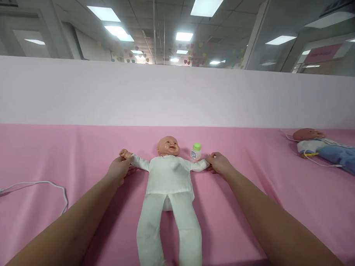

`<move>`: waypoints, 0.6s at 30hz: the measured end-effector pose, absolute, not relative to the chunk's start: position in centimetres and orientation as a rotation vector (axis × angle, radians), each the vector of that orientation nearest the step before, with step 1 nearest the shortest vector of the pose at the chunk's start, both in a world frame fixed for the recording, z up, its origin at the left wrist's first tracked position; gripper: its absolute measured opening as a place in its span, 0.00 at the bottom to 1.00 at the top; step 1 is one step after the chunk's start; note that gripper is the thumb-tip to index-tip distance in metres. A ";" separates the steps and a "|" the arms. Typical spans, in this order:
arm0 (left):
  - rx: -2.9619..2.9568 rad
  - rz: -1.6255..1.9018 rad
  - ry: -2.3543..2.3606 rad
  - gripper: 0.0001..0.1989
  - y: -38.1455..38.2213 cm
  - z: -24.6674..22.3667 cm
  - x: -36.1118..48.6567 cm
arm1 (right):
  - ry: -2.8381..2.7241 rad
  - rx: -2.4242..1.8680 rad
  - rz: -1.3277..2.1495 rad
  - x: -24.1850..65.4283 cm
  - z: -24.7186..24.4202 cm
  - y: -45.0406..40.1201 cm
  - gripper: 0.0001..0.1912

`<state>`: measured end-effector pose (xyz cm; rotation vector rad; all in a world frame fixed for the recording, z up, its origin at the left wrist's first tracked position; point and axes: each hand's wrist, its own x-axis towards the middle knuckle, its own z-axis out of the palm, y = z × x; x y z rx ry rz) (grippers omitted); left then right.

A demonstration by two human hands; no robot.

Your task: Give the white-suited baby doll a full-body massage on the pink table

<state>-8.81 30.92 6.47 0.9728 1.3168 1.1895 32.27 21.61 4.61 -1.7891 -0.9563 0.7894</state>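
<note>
A baby doll (169, 176) in a white top and white trousers lies on its back on the pink sheet, its arms spread wide. My left hand (120, 168) is closed round the doll's forearm at the sleeve end, and the doll's small fist shows above my fingers. On the other side, my right hand (221, 163) pinches the cuff of the other sleeve; the doll's hand there is mostly hidden. A small clear bottle (196, 152) with a green cap is beside the doll's shoulder, close to my right hand but apart from it.
The pink sheet (87, 147) meets a low white wall (164, 94) with glass above. A second doll (335, 152) in blue and white clothes, with a thin tube, lies at the far right. A white cable (48, 182) curves over the sheet at the left.
</note>
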 end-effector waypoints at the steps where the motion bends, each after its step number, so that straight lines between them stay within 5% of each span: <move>1: 0.992 1.196 1.309 0.14 30.9 6.5 -8.8 | -0.952 -1.784 0.779 32.3 4.6 21.6 0.21; 8: 1.556 1.257 1.395 0.21 28.4 7.6 -8.1 | -1.085 -1.597 0.377 29.9 6.3 20.6 0.36; 18: 2.490 0.950 1.087 0.17 24.8 8.3 -5.9 | -2.188 -0.981 0.063 23.0 8.8 16.5 0.18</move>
